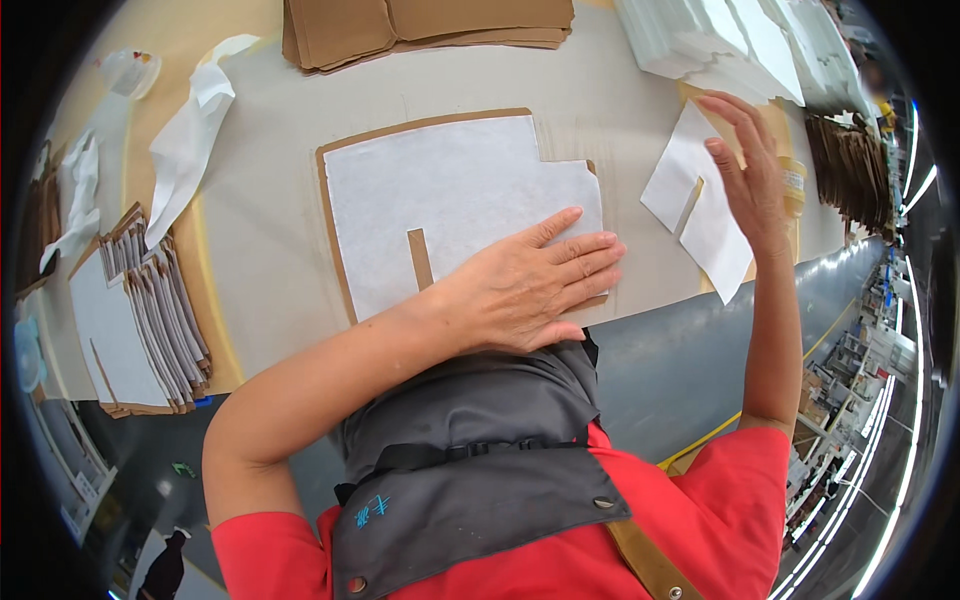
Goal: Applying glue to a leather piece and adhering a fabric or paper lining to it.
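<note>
- We see two hands, and both are our own.
- Our left hand (535,285) lies flat and open, fingers spread a little, pressing on one white sheet (450,210). It grips nothing.
- That white sheet sits on one brown cardboard piece (335,165), right in the middle of the pale table (260,250).
- The sheet has cut corners and one narrow slot near our wrist, where the brown card shows through. A thin brown edge peeks out around the sheet.
- Our right hand (745,165) is up in the air, open, with long fingers loosely spread. It holds nothing and floats just above a second white sheet (700,215).
- This second sheet lies to the right of the middle sheet, well apart from it. It has one slot too.
- Behind the middle sheet we count one stack of brown cardboard (430,30).
- To the back right lies one pile of white sheets (730,40).
- Far to the left lie a fanned row of white and brown pieces (165,310) and one crumpled white wrap (190,130).
</note>
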A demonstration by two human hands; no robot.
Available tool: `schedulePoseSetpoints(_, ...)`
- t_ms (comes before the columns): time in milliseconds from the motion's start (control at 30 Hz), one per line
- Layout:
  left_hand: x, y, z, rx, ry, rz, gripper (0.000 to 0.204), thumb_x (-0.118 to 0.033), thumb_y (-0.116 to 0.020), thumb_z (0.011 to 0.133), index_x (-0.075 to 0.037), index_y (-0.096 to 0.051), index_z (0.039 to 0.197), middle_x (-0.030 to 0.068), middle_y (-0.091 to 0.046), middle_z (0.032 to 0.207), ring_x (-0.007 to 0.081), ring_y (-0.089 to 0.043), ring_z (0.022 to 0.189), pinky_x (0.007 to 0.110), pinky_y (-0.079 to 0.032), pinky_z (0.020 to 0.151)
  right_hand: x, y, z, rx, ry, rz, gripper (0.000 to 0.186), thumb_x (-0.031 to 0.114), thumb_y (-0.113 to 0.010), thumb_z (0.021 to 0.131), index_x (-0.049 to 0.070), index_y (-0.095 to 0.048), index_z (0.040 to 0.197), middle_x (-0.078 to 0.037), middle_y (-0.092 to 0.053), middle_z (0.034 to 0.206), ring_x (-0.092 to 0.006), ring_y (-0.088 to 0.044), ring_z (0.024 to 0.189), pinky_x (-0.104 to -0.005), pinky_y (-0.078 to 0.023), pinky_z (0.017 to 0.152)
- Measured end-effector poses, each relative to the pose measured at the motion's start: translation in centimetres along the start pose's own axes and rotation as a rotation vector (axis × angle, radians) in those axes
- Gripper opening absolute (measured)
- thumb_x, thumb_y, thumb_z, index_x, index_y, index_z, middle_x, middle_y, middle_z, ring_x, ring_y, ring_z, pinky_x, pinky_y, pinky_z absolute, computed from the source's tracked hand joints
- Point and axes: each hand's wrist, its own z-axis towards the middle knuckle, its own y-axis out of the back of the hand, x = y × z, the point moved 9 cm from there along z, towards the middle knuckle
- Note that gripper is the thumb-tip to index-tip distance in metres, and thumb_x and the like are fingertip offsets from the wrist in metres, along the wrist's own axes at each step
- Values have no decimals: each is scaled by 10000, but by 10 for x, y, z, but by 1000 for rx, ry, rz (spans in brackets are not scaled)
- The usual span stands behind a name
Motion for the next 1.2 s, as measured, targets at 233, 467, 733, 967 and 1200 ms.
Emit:
schedulePoseSetpoints(233,-43,-26,-1,41,-88,-156,669,-538,-425,983,-101,-423,1489,127,-322,1603,244,-247,1505,484,-129,1249,64,-60,30,110,80,301,281,128,-696,895,85,-654,1170,-95,-634,1218,-300,-561,1169,-393,-455,978)
schedulePoseSetpoints(467,-80,-17,-18,-96,-134,-360,645,-543,-421,988,-75,-510,1423,182,-385,1549,279,-262,1494,494,-124,1246,110,-117,66,203,177,373,219,151,-721,863,72,-640,1050,-96,-640,1032,-274,-588,947,-377,-493,814)
schedulePoseSetpoints(733,-61,22,-72,-101,81,-239,694,-549,-501,950,-42,-484,1424,165,-375,1563,271,-276,1492,497,-153,1242,89,-150,78,621,-178,476,254,209,-780,793,16,-642,883,-41,-593,776,-164,-546,742,-325,-460,675)
schedulePoseSetpoints(967,41,62,-147,-93,722,338,856,-635,-423,955,-44,-288,1559,141,-270,1627,286,-173,1535,584,-57,1215,98,-130,59,591,-245,414,231,179,-745,840,-3,-631,926,-69,-629,791,-177,-568,731,-334,-468,667)
schedulePoseSetpoints(1200,35,114,-208,-837,811,-55,949,-336,-750,884,-13,-191,1579,238,-167,1639,332,-180,1531,531,-171,1206,180,-23,41,141,130,341,102,19,-699,859,7,-608,904,-167,-598,800,-290,-631,711,-354,-504,661)
